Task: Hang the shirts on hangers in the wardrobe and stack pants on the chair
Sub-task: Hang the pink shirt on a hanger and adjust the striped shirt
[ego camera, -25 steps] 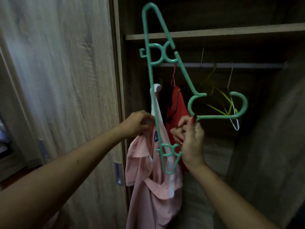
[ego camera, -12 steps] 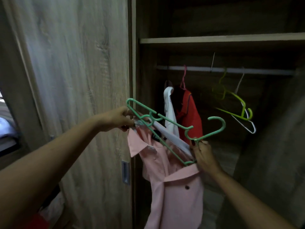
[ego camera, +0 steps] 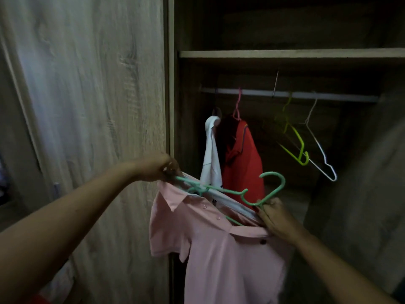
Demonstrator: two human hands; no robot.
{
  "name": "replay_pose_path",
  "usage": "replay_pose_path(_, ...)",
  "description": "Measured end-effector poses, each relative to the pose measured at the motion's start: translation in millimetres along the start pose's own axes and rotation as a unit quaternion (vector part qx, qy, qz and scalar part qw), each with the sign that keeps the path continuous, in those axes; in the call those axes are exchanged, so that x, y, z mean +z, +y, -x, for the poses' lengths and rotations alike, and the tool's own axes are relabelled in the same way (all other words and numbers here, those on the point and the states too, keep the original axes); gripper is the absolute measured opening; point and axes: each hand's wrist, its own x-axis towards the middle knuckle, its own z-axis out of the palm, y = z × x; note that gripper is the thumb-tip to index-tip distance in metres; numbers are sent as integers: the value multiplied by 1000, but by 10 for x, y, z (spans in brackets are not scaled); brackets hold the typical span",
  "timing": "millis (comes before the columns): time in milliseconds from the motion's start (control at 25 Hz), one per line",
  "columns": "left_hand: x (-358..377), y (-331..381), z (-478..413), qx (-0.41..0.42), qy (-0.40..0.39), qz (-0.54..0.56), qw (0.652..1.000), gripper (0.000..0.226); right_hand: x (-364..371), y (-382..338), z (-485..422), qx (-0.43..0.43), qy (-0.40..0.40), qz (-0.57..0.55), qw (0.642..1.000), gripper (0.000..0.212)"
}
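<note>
At the left of the frame stands the pale wood wardrobe door [ego camera: 98, 106]. Just right of its edge, at mid-height, the left hand [ego camera: 156, 166] has its fingers curled tight, pinching one shoulder of the pink shirt [ego camera: 219, 249] together with the near end of the green hanger [ego camera: 232, 193]. From there the hanger's long axis slants down and to the right across the centre of the frame, lying inside the open collar, while the shirt's body hangs below it toward the bottom edge. At the right end the right hand [ego camera: 276, 218] is closed on the hanger at the base of its hook, with the collar bunched under its fingers; the hook itself rises free toward the upper right.

The rail [ego camera: 258, 92] runs across the upper right of the frame, above and beyond both hands, under a shelf [ego camera: 285, 53]. On it, left to right, hang a white shirt [ego camera: 211, 154], a red shirt [ego camera: 243, 159], a yellow-green hanger [ego camera: 295, 145] and a white wire hanger [ego camera: 317, 148], both of these bare. The open stretch of rail between the red shirt and the bare hangers sits almost straight above the right hand, so I judge that hand is the nearer one to lift the hook up and over
</note>
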Motion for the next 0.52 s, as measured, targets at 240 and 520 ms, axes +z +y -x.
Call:
replay_pose_path(240, 152, 354, -161, 65, 53, 112, 990, 32, -53, -364, -125, -93, 89, 61, 990, 32)
replay_pose_path(520, 373, 191, -138, 112, 174, 187, 960, 39, -267, -460, -343, -151, 115, -100, 977, 26)
